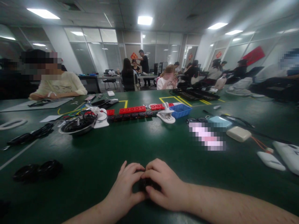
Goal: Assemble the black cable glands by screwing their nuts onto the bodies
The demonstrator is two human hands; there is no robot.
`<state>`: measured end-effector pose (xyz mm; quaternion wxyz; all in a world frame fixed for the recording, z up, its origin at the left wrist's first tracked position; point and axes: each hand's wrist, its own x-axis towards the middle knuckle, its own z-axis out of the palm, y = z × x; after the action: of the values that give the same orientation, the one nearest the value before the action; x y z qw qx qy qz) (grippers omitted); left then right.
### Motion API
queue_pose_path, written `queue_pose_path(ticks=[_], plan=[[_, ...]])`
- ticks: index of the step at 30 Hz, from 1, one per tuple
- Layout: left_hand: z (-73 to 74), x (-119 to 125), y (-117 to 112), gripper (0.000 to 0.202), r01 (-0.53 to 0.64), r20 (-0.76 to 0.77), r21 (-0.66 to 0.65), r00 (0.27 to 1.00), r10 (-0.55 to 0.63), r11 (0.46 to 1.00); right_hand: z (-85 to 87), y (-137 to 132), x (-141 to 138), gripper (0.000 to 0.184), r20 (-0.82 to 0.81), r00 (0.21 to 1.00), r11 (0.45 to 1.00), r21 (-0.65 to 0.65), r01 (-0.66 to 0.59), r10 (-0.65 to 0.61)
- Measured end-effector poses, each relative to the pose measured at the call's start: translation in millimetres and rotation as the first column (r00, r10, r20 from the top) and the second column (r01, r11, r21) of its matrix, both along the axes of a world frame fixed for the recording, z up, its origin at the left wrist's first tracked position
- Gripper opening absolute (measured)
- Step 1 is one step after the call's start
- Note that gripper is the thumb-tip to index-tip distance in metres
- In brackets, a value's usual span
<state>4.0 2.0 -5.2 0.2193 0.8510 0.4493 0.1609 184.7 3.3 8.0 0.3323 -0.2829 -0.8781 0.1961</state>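
Head view from my end: a small black piece (146, 184) sits low and near the centre, on or just above the green tabletop (130, 146), mostly covered by fingers, so I cannot make out its shape or whether it touches the surface. Handling it well, as I judge it, calls for light fingertip pressure, one hand steadying while the other makes small adjustments, and the thumbs held low so the work can be seen; squeezing from both sides at once could make it twist or slip. It lies between my two hands, under the curled fingers and close to both thumbs. My right hand (167, 184) reaches over it from the right, fingers bent and thumb close beneath them, pinching it in a narrow grip. My left hand (127, 184) curves in from the other side, its fingertips brought up to the right hand's, with a gap between thumb and forefinger; I cannot tell how firmly it holds, because the contact is hidden. Well apart to the left lie two black coils (50, 168). Farther out, I have a metal bowl (65, 132) of dark parts, a row of red blocks (132, 110), a white clip (167, 117) and, just beside that, a blue bin (181, 112). Off to the right rests a beige case (238, 134).
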Motion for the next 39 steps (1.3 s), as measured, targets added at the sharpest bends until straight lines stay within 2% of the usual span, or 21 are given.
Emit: queue_pose_path(ticks=[4, 8, 13, 16, 20, 25, 29, 35, 39], plan=[[-0.4, 0.3, -1.0, 0.027, -0.002, 0.001, 0.043, 1.000, 0.002, 0.999, 3.6, -2.1, -2.9, 0.029, 0.047, 0.999, 0.995, 0.095, -0.015, 0.011], [-0.1, 0.3, -0.9, 0.018, 0.018, 0.006, 0.068, 1.000, -0.019, 0.998, 3.6, -4.5, -4.0, 0.025, 0.065, 0.998, 0.985, 0.169, -0.026, 0.016], [0.4, 0.2, 0.3, 0.030, 0.025, 0.000, 0.073, 1.000, -0.025, 0.997, 3.9, -6.7, -1.3, 0.021, 0.023, 0.996, 0.957, 0.273, -0.094, 0.091], [0.9, 0.3, -0.1, 0.030, 0.016, -0.003, 0.067, 1.000, -0.016, 0.998, 3.8, -6.9, 1.8, 0.019, -0.035, 0.993, 0.951, 0.294, -0.098, 0.113], [0.9, -0.3, -1.2, 0.028, 0.001, 0.016, 0.085, 1.000, -0.002, 0.996, 2.1, -4.9, 6.1, 0.016, -0.051, 0.996, 0.948, 0.316, -0.050, 0.070], [0.7, -1.0, -2.0, 0.030, 0.007, 0.017, 0.081, 1.000, -0.009, 0.997, 0.8, 2.8, 9.1, 0.019, 0.084, 0.994, 0.955, 0.293, 0.047, -0.075], [1.1, 0.1, -3.2, 0.034, 0.015, 0.002, 0.076, 1.000, -0.015, 0.997, -2.1, 8.8, 8.8, 0.031, 0.165, 0.981, 0.956, 0.290, 0.051, -0.102], [1.3, 1.8, -4.2, 0.026, 0.005, -0.010, 0.066, 1.000, -0.004, 0.998, -4.9, 7.6, 4.7, 0.069, 0.188, 0.977, 0.947, 0.318, 0.040, -0.104], [1.3, 2.4, -4.9, 0.024, -0.005, -0.019, 0.061, 1.000, 0.006, 0.998, -4.4, 5.2, 1.8, 0.073, 0.218, 0.969, 0.942, 0.334, 0.035, -0.114]])
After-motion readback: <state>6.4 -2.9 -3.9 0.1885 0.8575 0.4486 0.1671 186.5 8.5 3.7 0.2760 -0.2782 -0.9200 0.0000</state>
